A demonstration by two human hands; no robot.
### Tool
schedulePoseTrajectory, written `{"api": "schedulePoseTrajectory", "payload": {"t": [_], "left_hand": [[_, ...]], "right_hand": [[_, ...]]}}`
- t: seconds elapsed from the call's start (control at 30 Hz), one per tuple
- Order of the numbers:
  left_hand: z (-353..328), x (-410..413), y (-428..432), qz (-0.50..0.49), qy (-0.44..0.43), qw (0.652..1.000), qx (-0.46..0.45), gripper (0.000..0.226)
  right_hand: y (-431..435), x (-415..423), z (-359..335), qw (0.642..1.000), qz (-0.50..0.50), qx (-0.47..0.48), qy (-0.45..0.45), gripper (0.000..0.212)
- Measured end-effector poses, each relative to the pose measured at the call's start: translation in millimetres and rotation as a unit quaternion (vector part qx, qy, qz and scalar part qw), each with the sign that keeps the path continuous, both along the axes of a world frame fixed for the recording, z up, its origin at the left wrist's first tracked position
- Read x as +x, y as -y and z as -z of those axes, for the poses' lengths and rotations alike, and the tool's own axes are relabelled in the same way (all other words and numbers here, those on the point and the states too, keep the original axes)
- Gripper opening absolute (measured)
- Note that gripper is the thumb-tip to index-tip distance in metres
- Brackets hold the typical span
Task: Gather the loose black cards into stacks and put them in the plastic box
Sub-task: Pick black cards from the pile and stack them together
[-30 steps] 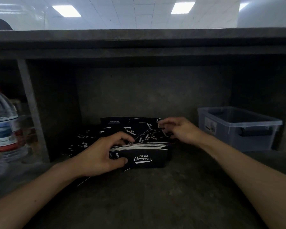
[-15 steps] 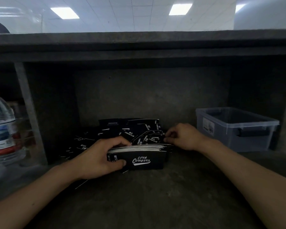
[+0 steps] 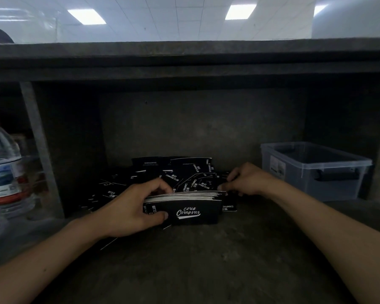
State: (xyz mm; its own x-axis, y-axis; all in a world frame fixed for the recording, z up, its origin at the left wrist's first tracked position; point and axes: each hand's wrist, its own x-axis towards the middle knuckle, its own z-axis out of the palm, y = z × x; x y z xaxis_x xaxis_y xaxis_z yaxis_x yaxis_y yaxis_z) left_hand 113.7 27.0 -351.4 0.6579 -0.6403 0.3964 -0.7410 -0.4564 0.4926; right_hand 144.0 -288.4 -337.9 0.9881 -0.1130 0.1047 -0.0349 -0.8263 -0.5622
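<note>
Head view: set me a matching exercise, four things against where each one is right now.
Things:
1. card stack
2. plastic box
3. water bottle
4. loose cards

Places:
A. far left, beyond the upright post
B. gripped by the left hand
C. far right on the shelf
D. heaped behind the stack

Pairs: 1-B, 2-C, 3-A, 4-D

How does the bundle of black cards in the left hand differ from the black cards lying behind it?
The stack is squared up and stands on edge, gripped by the left hand; the loose cards lie scattered at odd angles. The stack shows a band of white edges on top; the loose cards show mostly faces. Both are black with white Camping Club lettering.
</note>
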Motion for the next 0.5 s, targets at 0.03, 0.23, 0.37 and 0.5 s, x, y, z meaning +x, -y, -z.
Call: {"api": "schedulePoseTrajectory", "payload": {"t": [0.03,0.23,0.37,0.5], "left_hand": [[0.3,-0.1,-0.2,0.001,0.003,1.0,-0.002,0.041],[0.2,-0.6,-0.6,0.012,-0.005,1.0,-0.01,0.045],[1.2,-0.3,-0.8,0.014,-0.001,1.0,-0.013,0.046],[0.8,-0.4,-0.1,0.013,-0.004,1.0,-0.012,0.045]], "right_hand": [[-2.4,0.4,2.4,1.0,-0.007,-0.013,0.003,0.051],[-6.2,0.7,1.7,0.997,-0.053,-0.047,-0.026,0.084],[1.8,-5.6,-6.5,0.998,0.001,-0.01,-0.063,0.102],[6.7,-4.8,-9.5,0.997,0.043,0.057,-0.016,0.08]]}}
